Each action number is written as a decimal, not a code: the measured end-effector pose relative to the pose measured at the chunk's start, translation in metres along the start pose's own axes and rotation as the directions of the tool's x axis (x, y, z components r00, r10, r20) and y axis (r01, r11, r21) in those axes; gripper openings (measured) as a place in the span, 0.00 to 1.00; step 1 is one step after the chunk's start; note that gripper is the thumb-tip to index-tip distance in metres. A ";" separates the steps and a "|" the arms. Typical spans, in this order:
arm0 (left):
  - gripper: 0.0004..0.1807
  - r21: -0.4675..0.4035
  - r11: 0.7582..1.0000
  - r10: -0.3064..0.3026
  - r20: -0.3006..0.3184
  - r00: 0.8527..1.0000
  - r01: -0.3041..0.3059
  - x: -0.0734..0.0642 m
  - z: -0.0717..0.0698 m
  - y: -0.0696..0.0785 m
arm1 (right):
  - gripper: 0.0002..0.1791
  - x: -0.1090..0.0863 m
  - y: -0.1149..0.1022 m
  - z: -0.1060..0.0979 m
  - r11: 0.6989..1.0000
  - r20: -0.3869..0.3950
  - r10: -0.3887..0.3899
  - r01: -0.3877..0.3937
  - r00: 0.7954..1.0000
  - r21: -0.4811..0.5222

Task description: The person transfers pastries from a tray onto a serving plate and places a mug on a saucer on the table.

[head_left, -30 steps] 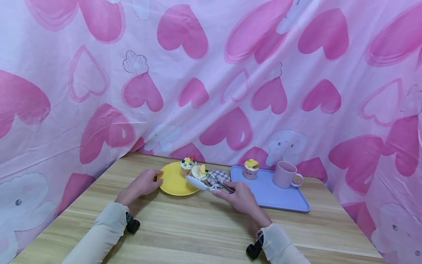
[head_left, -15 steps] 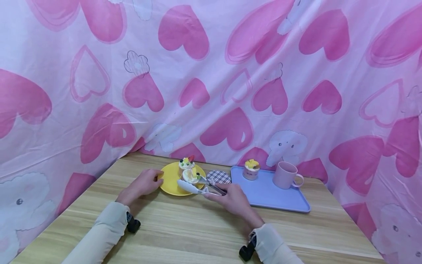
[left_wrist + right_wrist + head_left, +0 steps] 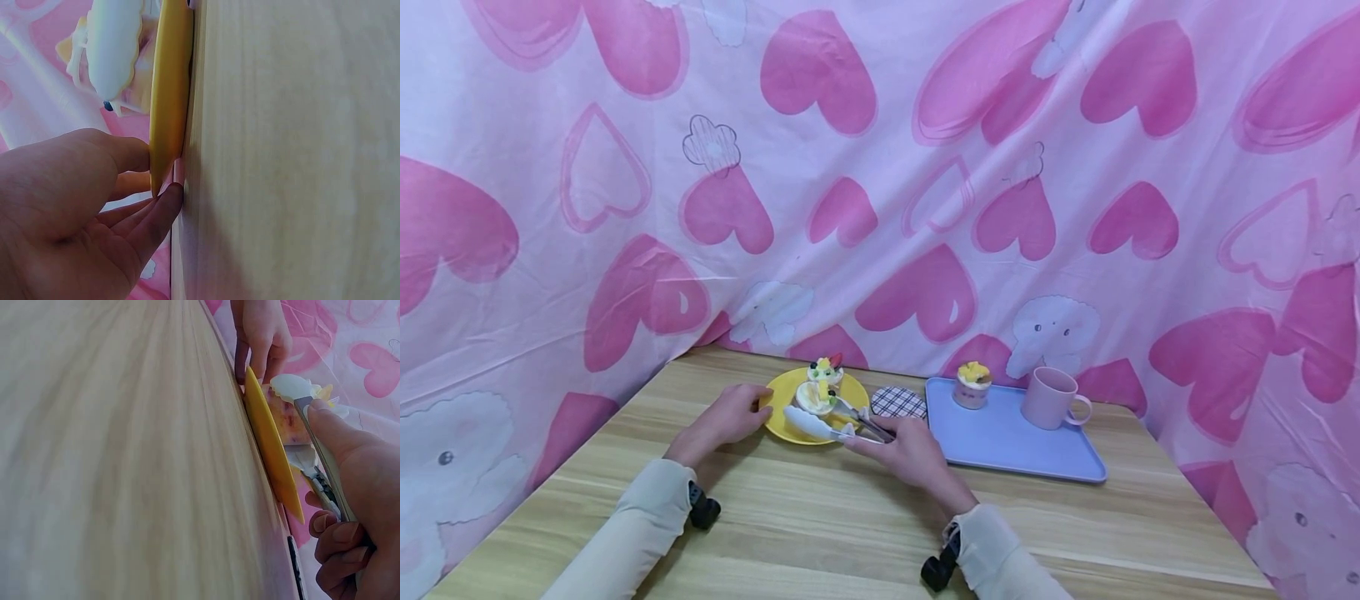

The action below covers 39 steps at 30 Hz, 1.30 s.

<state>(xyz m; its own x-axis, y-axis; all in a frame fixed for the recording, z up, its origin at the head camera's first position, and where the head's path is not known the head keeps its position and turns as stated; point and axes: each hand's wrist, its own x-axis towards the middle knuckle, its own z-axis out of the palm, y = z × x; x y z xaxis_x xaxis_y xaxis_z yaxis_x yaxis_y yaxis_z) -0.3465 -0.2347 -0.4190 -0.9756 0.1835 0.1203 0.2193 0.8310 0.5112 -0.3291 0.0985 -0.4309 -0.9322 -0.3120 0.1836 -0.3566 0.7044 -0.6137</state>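
Note:
My left hand pinches the near-left rim of a round yellow plate, thumb above and fingers at the underside in the left wrist view. In my right hand is a pair of serving tongs with white scalloped tips. Their tips lie on either side of a cream-topped cupcake, which is over the plate. In the right wrist view the cupcake's side shows between the tong arms, close over the plate. A second cupcake, topped with fruit and a strawberry, stands just behind it on the plate.
A checked round coaster lies right of the plate. Beyond it, a blue tray bears a cupcake with yellow topping and a pink mug. A pink heart-patterned cloth hangs behind the wooden table.
My right hand has moved left with the tongs and the cupcake, from the plate's right edge to over its middle. The left hand has stayed at the plate's rim.

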 end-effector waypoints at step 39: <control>0.26 0.002 0.999 0.032 -0.004 0.999 -0.032 0.002 0.002 -0.005 | 0.41 -0.034 0.054 -0.047 0.997 -0.075 0.072 -0.069 0.995 0.047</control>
<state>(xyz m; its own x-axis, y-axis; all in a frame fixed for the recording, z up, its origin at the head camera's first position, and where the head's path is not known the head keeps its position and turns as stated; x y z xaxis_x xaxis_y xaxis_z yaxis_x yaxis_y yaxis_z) -0.3491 -0.2377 -0.4230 -0.9681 0.2079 0.1396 0.2502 0.8258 0.5053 -0.3198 0.1770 -0.4342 -0.9575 -0.2121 0.1956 -0.2885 0.6933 -0.6604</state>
